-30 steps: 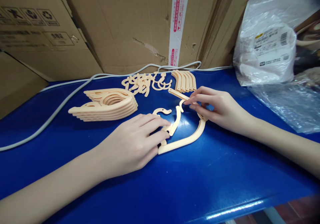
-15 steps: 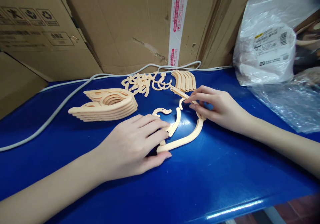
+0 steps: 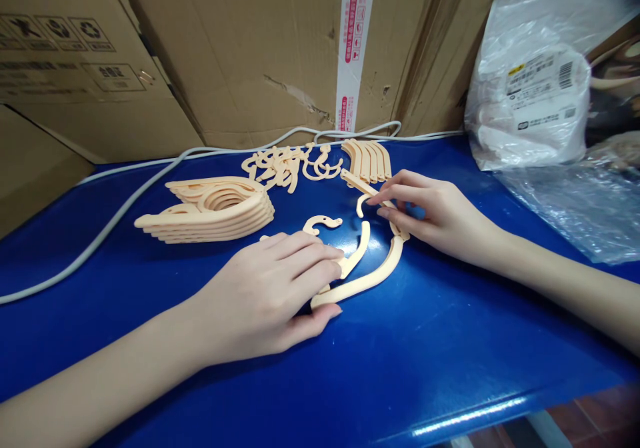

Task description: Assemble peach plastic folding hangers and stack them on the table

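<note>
blue tabletop [image 3: 450, 341]; cream hanger [image 3: 367, 285]: near end [image 3: 325, 298] at left hand [image 3: 280, 288], palm down, half-curled; far bar [image 3: 356, 181] at right hand [image 3: 435, 211], fingers [image 3: 400, 195] barely parted; holds unclear.

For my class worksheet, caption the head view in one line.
Left hand and right hand touch cream hanger pieces on a blue tabletop, loose hooks lying behind.

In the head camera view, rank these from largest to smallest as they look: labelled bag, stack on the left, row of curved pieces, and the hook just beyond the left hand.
1. Labelled bag
2. Stack
3. Row of curved pieces
4. Hook

No two look alike in size.
</note>
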`<state>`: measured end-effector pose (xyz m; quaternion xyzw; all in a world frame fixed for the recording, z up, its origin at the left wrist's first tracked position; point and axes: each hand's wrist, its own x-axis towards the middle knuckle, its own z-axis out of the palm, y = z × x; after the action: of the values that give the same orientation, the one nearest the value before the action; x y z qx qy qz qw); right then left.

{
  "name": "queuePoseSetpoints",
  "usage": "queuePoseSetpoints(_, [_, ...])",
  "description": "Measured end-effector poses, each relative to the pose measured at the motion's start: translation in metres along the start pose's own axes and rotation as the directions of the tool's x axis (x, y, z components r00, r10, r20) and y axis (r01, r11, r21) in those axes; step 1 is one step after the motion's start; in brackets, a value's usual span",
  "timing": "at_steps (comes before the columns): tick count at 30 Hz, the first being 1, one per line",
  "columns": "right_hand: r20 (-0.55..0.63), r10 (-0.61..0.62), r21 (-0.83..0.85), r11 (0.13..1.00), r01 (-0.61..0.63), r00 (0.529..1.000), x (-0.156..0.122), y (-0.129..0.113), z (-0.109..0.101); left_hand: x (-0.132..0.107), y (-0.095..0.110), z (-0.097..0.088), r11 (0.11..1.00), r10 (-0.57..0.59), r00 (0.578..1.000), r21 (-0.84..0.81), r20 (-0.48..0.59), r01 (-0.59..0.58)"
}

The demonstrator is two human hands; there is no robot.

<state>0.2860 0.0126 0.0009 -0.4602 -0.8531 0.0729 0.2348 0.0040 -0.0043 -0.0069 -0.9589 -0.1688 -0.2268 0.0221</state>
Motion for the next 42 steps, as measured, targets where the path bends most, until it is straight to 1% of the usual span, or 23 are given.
queuePoseSetpoints(4, [-0.002, -0.006, -0.001, 1.000, 0.006, 1.000, -0.0003, -0.0010, 0.0003, 0.0017, 0.0008, -0.0008, 1.000, 0.004, 1.000, -0.012, 0.018, -0.004])
queuePoseSetpoints(7, [-0.001, -0.009, -0.009, 1.000, 0.009, 1.000, -0.0006, -0.0013, 0.0009, 0.0032, 0.0020, -0.0022, 0.999, 0.029, 0.999, -0.024, 0.030, -0.028])
queuePoseSetpoints(12, [-0.008, -0.026, -0.009, 1.000, 0.026, 1.000, -0.0011, -0.0016, 0.0017, 0.0056, 0.0029, -0.0028, 0.996, 0.075, 0.997, -0.051, 0.019, -0.074])
queuePoseSetpoints(28, [-0.005, -0.084, 0.002, 0.996, 0.084, 0.996, -0.0008, -0.0030, 0.0018, 0.0052, 0.0033, -0.0010, 0.993, 0.119, 0.993, -0.025, 0.009, -0.119])
queuePoseSetpoints(38, [0.019, -0.138, 0.013, 0.990, 0.138, 0.990, -0.0014, -0.0051, 0.0023, 0.0027, 0.0020, -0.0010, 0.992, 0.117, 0.993, -0.047, 0.024, -0.116])
queuePoseSetpoints(42, [0.020, -0.207, 0.024, 0.978, 0.207, 0.978, -0.0023, -0.0083, 0.0013, 0.0023, 0.0015, -0.0023, 0.992, 0.100, 0.994, -0.083, 0.037, -0.097])
